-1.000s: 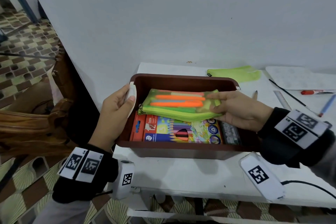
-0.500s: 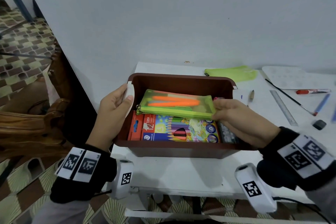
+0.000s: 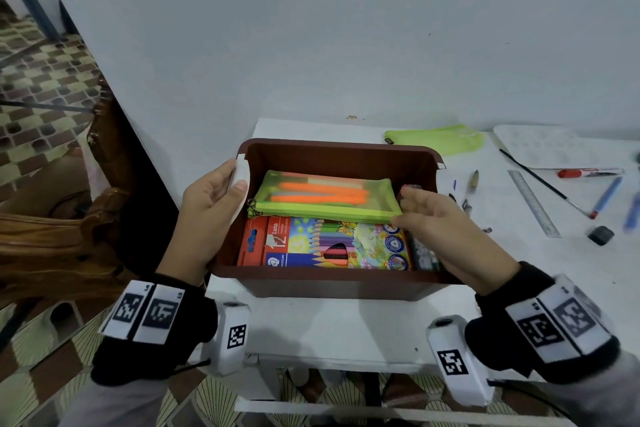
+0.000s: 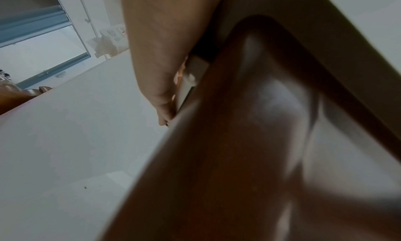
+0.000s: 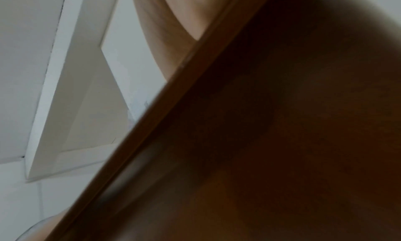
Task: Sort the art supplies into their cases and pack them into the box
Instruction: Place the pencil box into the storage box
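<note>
A brown plastic box (image 3: 339, 146) stands on the white table. Inside it a colourful pencil carton (image 3: 339, 244) lies flat. A green mesh pouch (image 3: 325, 198) with orange markers lies on the carton's far side. My left hand (image 3: 232, 184) grips the box's left rim, thumb on the white latch (image 3: 240, 172). My right hand (image 3: 403, 204) is at the pouch's right end, fingers loosely extended, thumb touching its near corner. The left wrist view shows the fingers (image 4: 165, 93) curled on the latch (image 4: 190, 76). In the right wrist view the box wall (image 5: 282, 141) hides my fingers.
Right of the box lie a second green pouch (image 3: 440, 140), a pencil (image 3: 472, 180), a ruler (image 3: 533, 203), a thin brush (image 3: 540, 178), a red marker (image 3: 585, 173), a blue pen (image 3: 606, 196), a black eraser (image 3: 601, 235) and a white palette (image 3: 543, 146). A wooden chair (image 3: 52, 236) stands left.
My right hand has lowered the green pouch into the box onto the pencil carton, and its fingers have loosened. The left hand has kept its hold on the rim.
</note>
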